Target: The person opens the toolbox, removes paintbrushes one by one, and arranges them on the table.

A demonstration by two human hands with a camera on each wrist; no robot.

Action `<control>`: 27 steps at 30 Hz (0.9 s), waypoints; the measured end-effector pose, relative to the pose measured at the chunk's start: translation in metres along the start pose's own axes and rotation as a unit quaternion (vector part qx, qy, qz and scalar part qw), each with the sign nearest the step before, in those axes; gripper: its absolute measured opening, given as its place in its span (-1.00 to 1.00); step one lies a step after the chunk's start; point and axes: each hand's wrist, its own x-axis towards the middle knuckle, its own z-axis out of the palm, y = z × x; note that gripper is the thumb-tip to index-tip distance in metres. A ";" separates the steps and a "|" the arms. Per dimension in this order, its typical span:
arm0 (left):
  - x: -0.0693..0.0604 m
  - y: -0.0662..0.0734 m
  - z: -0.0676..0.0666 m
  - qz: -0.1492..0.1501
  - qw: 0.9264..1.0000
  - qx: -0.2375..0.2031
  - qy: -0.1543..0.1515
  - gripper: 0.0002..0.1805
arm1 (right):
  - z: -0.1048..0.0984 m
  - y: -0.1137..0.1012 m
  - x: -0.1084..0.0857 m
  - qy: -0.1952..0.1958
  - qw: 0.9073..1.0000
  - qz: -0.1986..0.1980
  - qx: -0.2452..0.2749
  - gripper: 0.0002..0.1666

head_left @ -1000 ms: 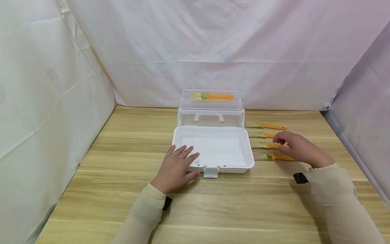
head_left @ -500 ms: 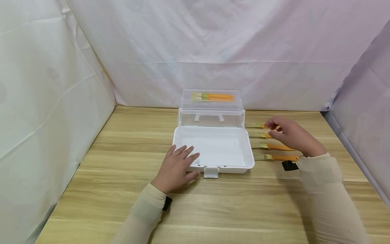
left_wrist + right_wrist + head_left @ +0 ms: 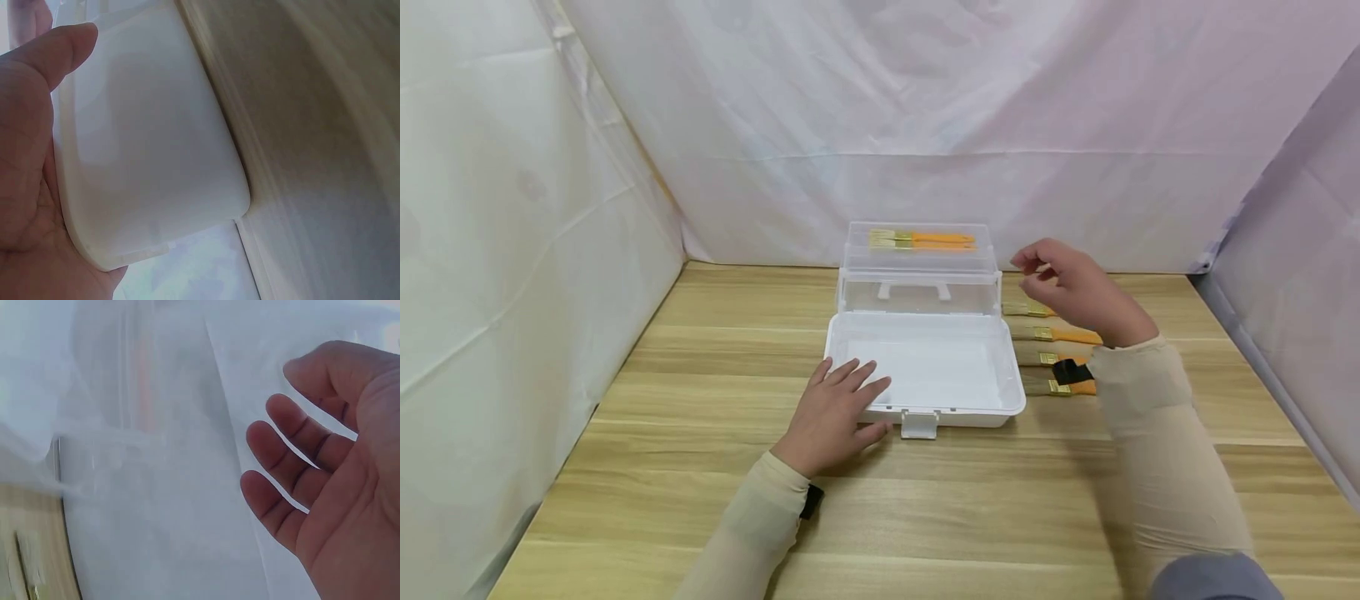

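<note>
A white plastic box (image 3: pixel 925 367) stands with its clear lid raised at the back. My left hand (image 3: pixel 835 417) rests on its front left corner, fingers spread over the rim; in the left wrist view the thumb (image 3: pixel 69 47) lies along the box's outer wall. My right hand (image 3: pixel 1078 287) is in the air right of the lid, fingers loosely bent and nothing between them, as the right wrist view also shows. Two paintbrushes (image 3: pixel 943 242) with orange handles lie on the upper clear compartment. Several more paintbrushes (image 3: pixel 1075 336) lie in a column right of the box, partly hidden by the right arm.
A latch (image 3: pixel 919 425) hangs at the box's front, and a white handle (image 3: pixel 914 290) shows through the clear part. The wooden table (image 3: pixel 715 350) is bounded by white cloth (image 3: pixel 925 100) at the back and both sides.
My right hand has moved from above the nearer brushes, away from me and left, to beside the raised lid. The left hand and the box have stayed in place.
</note>
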 end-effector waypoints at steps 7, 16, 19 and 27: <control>0.000 0.000 0.001 0.000 1.000 -0.005 -0.002 -0.38 | 0.010 -0.012 0.028 0.030 0.999 -0.011 0.022 -0.67; 0.000 -0.001 0.001 -0.001 1.000 0.000 -0.001 -0.37 | 0.027 -0.016 0.061 0.078 0.996 -0.037 0.028 -0.69; -0.001 0.000 0.001 0.000 1.000 0.000 0.000 -0.37 | 0.033 -0.015 0.070 0.089 0.995 -0.030 0.019 -0.68; -0.001 -0.001 0.002 -0.003 1.000 -0.001 0.002 -0.36 | 0.045 -0.012 0.094 0.081 0.996 0.013 0.017 -0.68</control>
